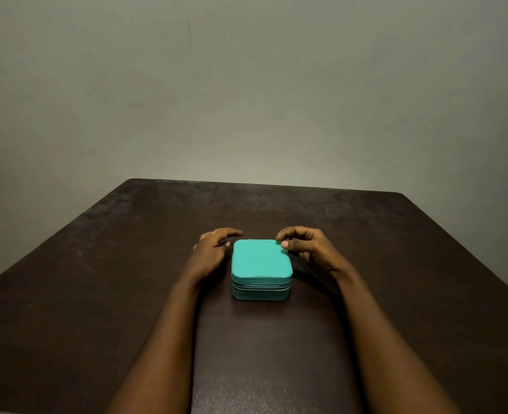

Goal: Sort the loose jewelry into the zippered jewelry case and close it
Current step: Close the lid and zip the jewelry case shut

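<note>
Jewelry case (261, 268), teal and square with rounded corners, sits flat near the middle of the dark brown table (396, 264) in my head view, directly ahead between the two forearms. Its lid (257, 256) is down, and the grey zipper (260, 286) runs as a closed band along the near side; I cannot see the far side from here.

My feed shows the left hand (212, 249) just beside the case's left edge, close to the far left corner. Its fingers are loosely curled and hold nothing. Whether the thumb tip actually meets the case I cannot tell. A thin ring (212, 233) shows on one of its fingers.

At the far right corner of the case is the right hand (309, 248), with its fingers bent over. The thumb tip lies against the lid's corner and the forefinger curls in close to it. Whether they pinch a zipper pull there or merely touch the corner, I cannot tell.

I see no loose jewelry on the table. A plain grey-green wall (246, 85) rises behind the far edge.
</note>
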`<state>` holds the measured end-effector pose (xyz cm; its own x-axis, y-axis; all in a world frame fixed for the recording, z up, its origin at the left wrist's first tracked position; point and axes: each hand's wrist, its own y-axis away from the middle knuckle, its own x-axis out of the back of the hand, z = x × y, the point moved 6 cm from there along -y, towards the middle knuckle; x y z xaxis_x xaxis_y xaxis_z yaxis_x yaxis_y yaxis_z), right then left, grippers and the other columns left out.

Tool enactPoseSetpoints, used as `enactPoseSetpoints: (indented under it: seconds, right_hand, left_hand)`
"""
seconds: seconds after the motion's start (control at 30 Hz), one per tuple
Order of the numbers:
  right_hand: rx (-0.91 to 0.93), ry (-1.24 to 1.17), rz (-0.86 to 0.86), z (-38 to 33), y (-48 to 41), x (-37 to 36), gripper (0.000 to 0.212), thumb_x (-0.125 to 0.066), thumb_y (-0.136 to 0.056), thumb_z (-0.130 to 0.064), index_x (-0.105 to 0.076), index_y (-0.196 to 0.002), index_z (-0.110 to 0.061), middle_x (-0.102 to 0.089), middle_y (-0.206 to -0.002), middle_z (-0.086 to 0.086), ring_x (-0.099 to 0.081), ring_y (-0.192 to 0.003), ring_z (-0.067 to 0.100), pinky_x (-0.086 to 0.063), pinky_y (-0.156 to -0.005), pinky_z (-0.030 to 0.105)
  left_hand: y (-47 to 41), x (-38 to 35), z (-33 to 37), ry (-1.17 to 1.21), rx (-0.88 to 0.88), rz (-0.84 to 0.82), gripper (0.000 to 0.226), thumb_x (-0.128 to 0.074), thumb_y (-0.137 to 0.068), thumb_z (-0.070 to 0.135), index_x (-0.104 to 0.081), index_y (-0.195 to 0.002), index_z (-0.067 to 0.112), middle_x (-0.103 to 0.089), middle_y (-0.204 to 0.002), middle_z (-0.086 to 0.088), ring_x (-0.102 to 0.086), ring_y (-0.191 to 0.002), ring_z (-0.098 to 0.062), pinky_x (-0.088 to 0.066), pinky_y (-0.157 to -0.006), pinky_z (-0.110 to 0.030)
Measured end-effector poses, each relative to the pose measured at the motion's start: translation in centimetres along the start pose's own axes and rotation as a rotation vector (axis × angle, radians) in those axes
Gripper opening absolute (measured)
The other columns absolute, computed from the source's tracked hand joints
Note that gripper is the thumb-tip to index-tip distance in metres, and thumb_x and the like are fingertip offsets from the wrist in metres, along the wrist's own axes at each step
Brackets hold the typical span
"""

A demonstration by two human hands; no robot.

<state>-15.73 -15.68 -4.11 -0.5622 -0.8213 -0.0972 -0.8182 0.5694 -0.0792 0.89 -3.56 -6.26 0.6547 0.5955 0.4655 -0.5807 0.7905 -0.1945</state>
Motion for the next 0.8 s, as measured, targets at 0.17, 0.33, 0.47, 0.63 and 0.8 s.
enactPoseSetpoints:
  seconds: [0.17, 0.33, 0.47, 0.63, 0.8]
  right_hand:
    - [-0.117, -0.065, -0.03, 1.3, 0.3, -1.8, 0.017, -0.066, -0.081, -0.003, -0.061, -0.094, -0.011, -0.063, -0.09, 0.009, -0.064, -0.076, 0.02, -0.052, -0.064, 0.029]
    - [-0.16, -0.027, -0.087, 1.2, 0.4, -2.8, 0.033, -0.075, -0.071, -0.008, -0.058, -0.099, -0.014, -0.063, -0.092, 0.007, -0.065, -0.076, 0.02, -0.053, -0.061, 0.029]
    - [-0.171, -0.019, -0.088, 1.1, 0.5, -2.8, 0.032, -0.073, -0.074, -0.005, -0.057, -0.1, -0.014, -0.063, -0.094, 0.008, -0.065, -0.077, 0.021, -0.054, -0.063, 0.03]
    - [-0.164, -0.022, -0.085, 1.2, 0.5, -2.7, 0.03, -0.07, -0.077, -0.003, -0.057, -0.101, -0.014, -0.063, -0.094, 0.008, -0.065, -0.077, 0.021, -0.054, -0.062, 0.03]
    - [-0.145, -0.035, -0.073, 1.3, 0.5, -2.8, 0.03, -0.069, -0.076, 0.001, -0.056, -0.1, -0.012, -0.062, -0.091, 0.007, -0.065, -0.073, 0.018, -0.053, -0.058, 0.027]
  left_hand:
    - [0.4, -1.2, 0.8, -0.187, 0.071, -0.133, 0.031, -0.038, -0.098, 0.024, -0.055, -0.109, 0.048, -0.042, -0.13, 0.02, -0.019, -0.124, -0.01, -0.008, -0.101, -0.033]
    - [0.4, -1.5, 0.0, -0.271, 0.196, -0.234, 0.034, -0.034, -0.098, 0.033, -0.048, -0.127, 0.044, -0.018, -0.149, 0.001, -0.007, -0.133, -0.028, -0.006, -0.109, -0.039]
    - [-0.1, -1.6, -0.3, -0.338, 0.15, -0.256, 0.029, -0.034, -0.097, 0.031, -0.05, -0.115, 0.048, -0.028, -0.146, 0.008, -0.008, -0.136, -0.02, -0.006, -0.104, -0.039]
    - [-0.2, -1.7, 0.6, -0.384, 0.08, -0.182, 0.024, -0.035, -0.098, 0.025, -0.056, -0.106, 0.033, -0.044, -0.128, 0.015, -0.018, -0.132, -0.015, -0.009, -0.102, -0.04]
    - [-0.4, -0.7, 0.7, -0.365, 0.041, 0.005, 0.019, -0.045, -0.096, 0.024, -0.063, -0.096, 0.029, -0.058, -0.114, 0.011, -0.032, -0.122, -0.016, -0.016, -0.09, -0.037]
